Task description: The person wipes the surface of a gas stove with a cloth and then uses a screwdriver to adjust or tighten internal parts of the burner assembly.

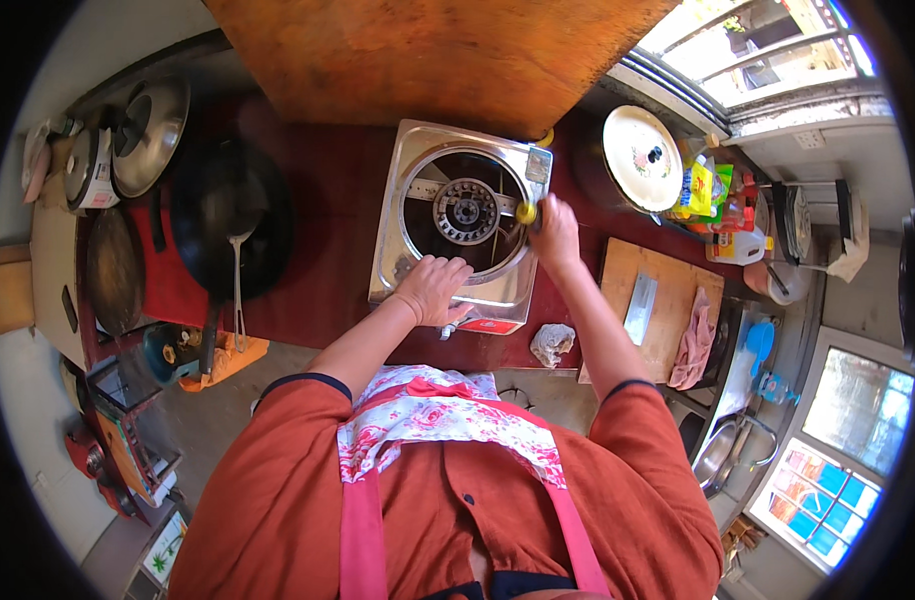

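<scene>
A single-burner gas stove [513,292] with a silver metal top stands on the dark red counter in front of me. Its round burner [468,210] sits inside a wide ring opening. My left hand [433,288] lies on the front part of the stove top, fingers stretched toward the ring's near edge, holding nothing. Closed at the right side of the ring is my right hand [556,232]. From its fingers a small tool with a round yellow end [526,212] sticks out over the ring's rim; the rest of it is hidden.
A black wok [193,205] with a long-handled metal utensil [239,290] stands left. At right are a pot with a cream lid [630,140], a cutting board [618,272], a cleaver [640,308] and a pink cloth [694,345]. A crumpled pale wad [553,344] lies by the front edge.
</scene>
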A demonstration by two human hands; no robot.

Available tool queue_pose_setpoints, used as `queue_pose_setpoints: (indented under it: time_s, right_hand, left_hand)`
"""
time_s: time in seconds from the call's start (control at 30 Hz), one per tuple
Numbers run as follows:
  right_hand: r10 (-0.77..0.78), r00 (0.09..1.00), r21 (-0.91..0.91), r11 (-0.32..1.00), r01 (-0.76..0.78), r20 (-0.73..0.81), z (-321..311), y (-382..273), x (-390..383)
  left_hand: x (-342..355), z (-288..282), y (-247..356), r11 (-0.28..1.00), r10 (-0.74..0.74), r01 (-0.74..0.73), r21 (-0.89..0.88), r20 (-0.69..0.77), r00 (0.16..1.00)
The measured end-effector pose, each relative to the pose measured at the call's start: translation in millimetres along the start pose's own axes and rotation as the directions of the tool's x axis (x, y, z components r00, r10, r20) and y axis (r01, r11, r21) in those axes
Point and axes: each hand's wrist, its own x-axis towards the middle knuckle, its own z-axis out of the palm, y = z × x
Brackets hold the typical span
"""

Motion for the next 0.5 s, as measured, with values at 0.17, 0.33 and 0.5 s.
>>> queue_pose_setpoints:
  time_s: [0.17, 0.33, 0.5]
  right_hand:
    - [-0.053, 0.996, -0.021, 0.998, 0.054, 0.073, 5, 17, 48]
    - [-0.034, 0.994, 0.036, 0.999, 0.030, 0.104, 2, 7, -7]
    - [0.151, 0.988, 0.034, 0.988, -0.150, -0.021, 12, -3, 58]
  left_hand:
    - [3, 4, 0, 1.000, 0.017, -0.017, -0.021, -0.009, 1.000]
    - [0, 2, -1, 1.000, -0.005, 0.004, -0.026, -0.048, 0.999]
    - [3, 1, 0, 1.000, 0.010, -0.011, -0.018, -0.030, 0.999]
